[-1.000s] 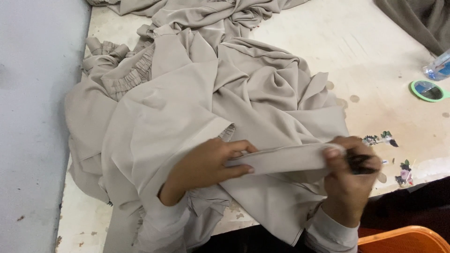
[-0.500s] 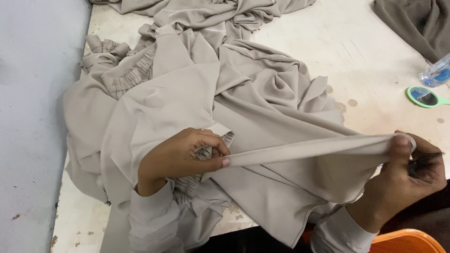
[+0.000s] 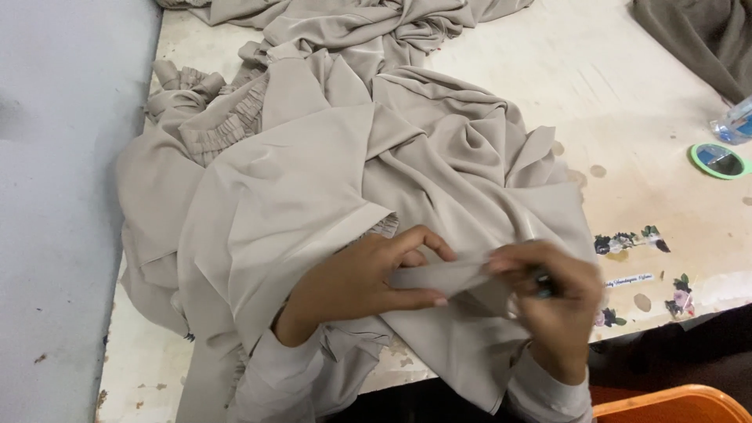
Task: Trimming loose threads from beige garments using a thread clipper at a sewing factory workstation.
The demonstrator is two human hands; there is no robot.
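A large beige garment lies heaped on a worn pale table, with a gathered elastic band at its upper left. My left hand pinches a narrow beige fabric strip that belongs to the garment. My right hand grips the strip's other end, close to the left hand. A small dark object shows between the right hand's fingers; I cannot make out what it is.
A round green-rimmed mirror and a clear plastic bottle sit at the right edge. Darker olive cloth lies at the top right. Flower stickers mark the table. An orange bin rim shows below.
My right hand had drawn the strip out far to the right; now it has come back in close to the left hand, and the strip between them is short.
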